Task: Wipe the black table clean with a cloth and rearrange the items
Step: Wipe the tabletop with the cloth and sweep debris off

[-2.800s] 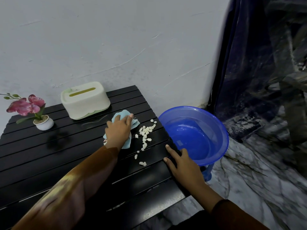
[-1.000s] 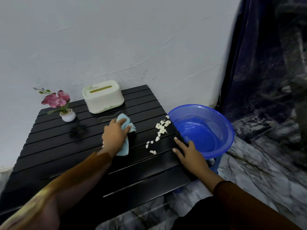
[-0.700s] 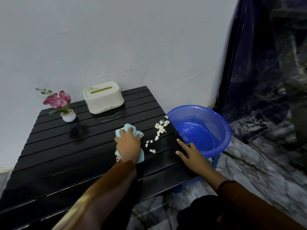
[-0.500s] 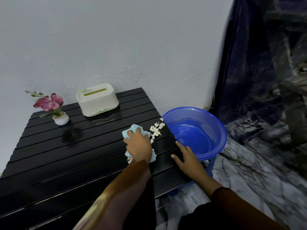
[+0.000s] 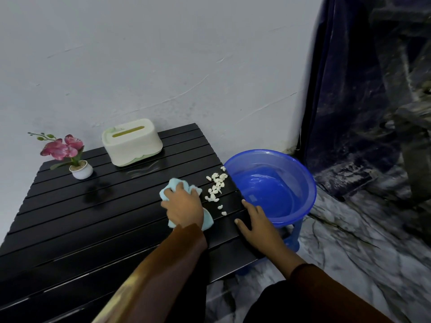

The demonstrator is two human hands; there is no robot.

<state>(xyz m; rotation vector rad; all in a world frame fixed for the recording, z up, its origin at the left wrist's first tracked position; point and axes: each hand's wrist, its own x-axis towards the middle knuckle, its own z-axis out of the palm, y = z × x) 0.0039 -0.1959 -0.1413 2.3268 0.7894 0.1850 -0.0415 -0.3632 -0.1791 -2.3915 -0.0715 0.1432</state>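
A black slatted table (image 5: 93, 220) fills the lower left of the head view. My left hand (image 5: 183, 207) grips a crumpled light blue cloth (image 5: 174, 184) and presses it on the table right of centre. Several small white bits (image 5: 215, 187) lie in a loose line just right of the cloth, close to the table's right edge. My right hand (image 5: 256, 223) rests flat on that edge with straight fingers, beside a blue plastic basin (image 5: 311, 185) that stands lower than the tabletop on a blue stool.
A cream tissue box (image 5: 131, 142) stands at the table's back edge by the grey wall. A small white pot of pink flowers (image 5: 79, 170) sits at the back left. Marbled floor and a dark blue curtain (image 5: 349, 89) lie to the right.
My left hand has slid the cloth to the right across the table, up against the white bits, which now lie bunched nearer the basin. My right hand has stayed at the table edge.
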